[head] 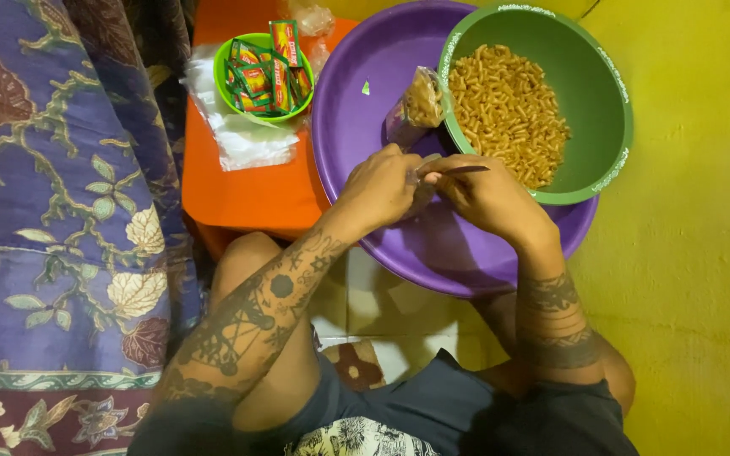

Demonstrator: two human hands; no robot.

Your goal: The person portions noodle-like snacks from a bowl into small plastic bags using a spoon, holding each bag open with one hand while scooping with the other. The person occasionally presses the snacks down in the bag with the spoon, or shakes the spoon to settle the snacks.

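The small clear bag (416, 105) lies in the purple basin (356, 127), leaning against the outer wall of the green bowl (589, 93), which sits inside the basin on its far right side. The bag is filled with the same short orange snack sticks (509, 110) that lie loose in the bowl. Its open neck points toward the person, and both hands meet there, just in front of the bowl's near rim.

The left hand (379, 187) is closed around the plastic of the neck. The right hand (483, 190) is also closed, pinching the end of the neck between thumb and fingers; a thin dark object sticks out from it toward the bowl, but I cannot tell what it is.

I judge the bag to be light and soft, with thin, slippery film. The sticks inside look brittle, so squeezing the body could crush them. The twisted neck is the safe place to hold.

Left of the basin, on the orange counter (242, 194), stands a small green bowl (234, 63) of sachets (268, 72) beside a pile of clear bags (242, 139).
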